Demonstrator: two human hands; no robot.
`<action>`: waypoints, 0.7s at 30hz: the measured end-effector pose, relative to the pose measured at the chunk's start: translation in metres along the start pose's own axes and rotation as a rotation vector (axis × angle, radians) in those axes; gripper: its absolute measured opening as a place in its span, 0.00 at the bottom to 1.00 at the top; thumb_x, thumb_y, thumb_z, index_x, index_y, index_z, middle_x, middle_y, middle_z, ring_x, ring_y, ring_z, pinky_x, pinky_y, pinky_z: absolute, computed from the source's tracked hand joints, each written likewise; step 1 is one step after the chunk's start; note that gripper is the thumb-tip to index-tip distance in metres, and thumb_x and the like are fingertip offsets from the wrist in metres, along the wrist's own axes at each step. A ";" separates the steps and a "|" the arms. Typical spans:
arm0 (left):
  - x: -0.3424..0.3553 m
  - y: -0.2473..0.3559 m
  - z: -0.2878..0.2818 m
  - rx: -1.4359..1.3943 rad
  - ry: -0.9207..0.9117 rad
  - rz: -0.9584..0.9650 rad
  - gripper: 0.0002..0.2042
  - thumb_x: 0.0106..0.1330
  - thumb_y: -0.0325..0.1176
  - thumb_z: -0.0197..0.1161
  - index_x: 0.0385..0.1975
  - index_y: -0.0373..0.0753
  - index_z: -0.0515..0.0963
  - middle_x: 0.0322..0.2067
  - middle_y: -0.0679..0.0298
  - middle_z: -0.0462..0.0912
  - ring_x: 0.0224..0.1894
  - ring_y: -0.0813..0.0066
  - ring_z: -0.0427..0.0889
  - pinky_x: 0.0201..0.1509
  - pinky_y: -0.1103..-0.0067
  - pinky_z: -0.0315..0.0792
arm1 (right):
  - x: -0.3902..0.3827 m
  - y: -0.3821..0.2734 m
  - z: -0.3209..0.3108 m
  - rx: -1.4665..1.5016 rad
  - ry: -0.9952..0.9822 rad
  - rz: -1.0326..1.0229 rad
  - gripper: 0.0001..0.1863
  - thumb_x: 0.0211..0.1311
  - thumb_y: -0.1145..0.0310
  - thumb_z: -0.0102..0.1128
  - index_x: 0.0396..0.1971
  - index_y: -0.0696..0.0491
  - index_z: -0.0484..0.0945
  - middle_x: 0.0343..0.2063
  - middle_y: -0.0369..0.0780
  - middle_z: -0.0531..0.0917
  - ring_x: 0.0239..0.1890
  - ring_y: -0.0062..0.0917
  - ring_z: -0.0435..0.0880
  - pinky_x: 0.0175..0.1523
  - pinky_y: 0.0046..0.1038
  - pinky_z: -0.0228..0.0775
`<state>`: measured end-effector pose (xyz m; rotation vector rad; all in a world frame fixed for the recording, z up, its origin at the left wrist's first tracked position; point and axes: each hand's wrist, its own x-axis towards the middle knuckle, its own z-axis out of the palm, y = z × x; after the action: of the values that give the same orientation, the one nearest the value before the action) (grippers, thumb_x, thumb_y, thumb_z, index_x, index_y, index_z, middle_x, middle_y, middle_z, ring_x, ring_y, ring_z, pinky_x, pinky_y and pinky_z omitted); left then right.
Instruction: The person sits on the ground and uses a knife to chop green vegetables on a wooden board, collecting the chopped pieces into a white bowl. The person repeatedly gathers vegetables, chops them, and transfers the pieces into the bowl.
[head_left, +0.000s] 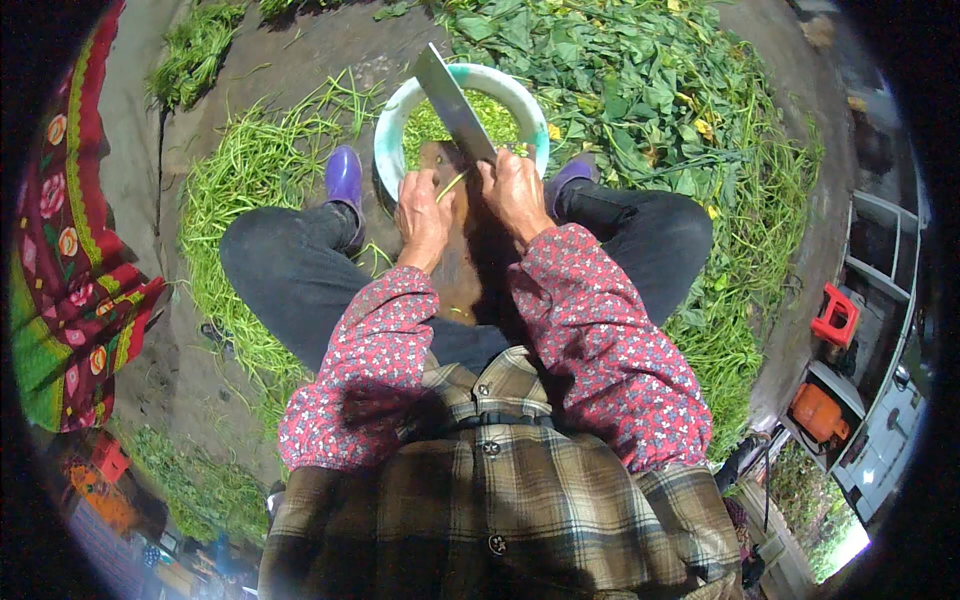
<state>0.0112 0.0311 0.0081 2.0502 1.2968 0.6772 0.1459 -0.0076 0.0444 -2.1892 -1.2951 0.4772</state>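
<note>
A broad-bladed cleaver (453, 103) slants up and to the left from my right hand (518, 196), whose fingers are wrapped round its handle. Beside it, my left hand (424, 214) is closed on a few thin green stems (452, 187), their ends poking out past the fingers. Both hands are above a brown wooden board (452, 262) that runs from my lap to a round basin with a white and green rim (388, 122). Small chopped green pieces (492, 112) lie in the basin, partly hidden by the blade. How much of the stems sits inside my left fist is hidden.
Long green stems (265, 150) are heaped on the left; a big pile of leafy vines (650, 90) spreads on the right. My purple boots (343, 178) flank the basin. A flowered red cloth (75, 230) hangs far left, and a red stool (836, 315) stands far right.
</note>
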 end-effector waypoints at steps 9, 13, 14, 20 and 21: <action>-0.005 -0.009 0.003 0.022 -0.084 -0.082 0.05 0.46 0.23 0.61 0.23 0.36 0.74 0.27 0.55 0.75 0.35 0.54 0.74 0.37 0.65 0.68 | -0.005 -0.013 -0.011 -0.068 -0.017 -0.054 0.10 0.52 0.69 0.58 0.21 0.59 0.71 0.17 0.54 0.76 0.23 0.51 0.76 0.29 0.46 0.68; -0.002 -0.005 0.002 -0.014 -0.110 -0.101 0.04 0.47 0.23 0.60 0.24 0.36 0.75 0.27 0.55 0.75 0.34 0.53 0.75 0.36 0.66 0.69 | -0.003 -0.004 0.000 -0.083 -0.043 -0.048 0.10 0.52 0.69 0.58 0.21 0.60 0.70 0.17 0.55 0.75 0.24 0.52 0.76 0.29 0.47 0.67; -0.001 -0.005 0.002 -0.015 -0.108 -0.092 0.03 0.48 0.23 0.60 0.24 0.36 0.75 0.27 0.55 0.75 0.34 0.53 0.75 0.36 0.66 0.69 | -0.001 -0.003 -0.005 -0.044 -0.052 -0.032 0.11 0.52 0.69 0.58 0.20 0.60 0.70 0.17 0.55 0.75 0.24 0.52 0.76 0.28 0.46 0.67; 0.002 -0.003 0.002 -0.016 -0.093 -0.088 0.02 0.48 0.24 0.59 0.23 0.36 0.76 0.26 0.54 0.75 0.33 0.53 0.75 0.35 0.67 0.69 | -0.002 -0.012 -0.011 -0.074 -0.064 -0.054 0.11 0.54 0.68 0.56 0.21 0.60 0.70 0.17 0.55 0.75 0.25 0.52 0.76 0.29 0.47 0.68; 0.005 0.000 0.002 -0.004 -0.103 -0.083 0.02 0.48 0.24 0.59 0.23 0.36 0.76 0.26 0.54 0.75 0.33 0.53 0.75 0.36 0.66 0.69 | -0.002 -0.009 -0.006 -0.103 -0.070 -0.066 0.11 0.53 0.68 0.56 0.21 0.60 0.70 0.17 0.55 0.75 0.25 0.52 0.76 0.29 0.47 0.68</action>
<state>0.0148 0.0355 0.0076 1.9888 1.3121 0.5289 0.1421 -0.0077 0.0542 -2.2227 -1.4543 0.4740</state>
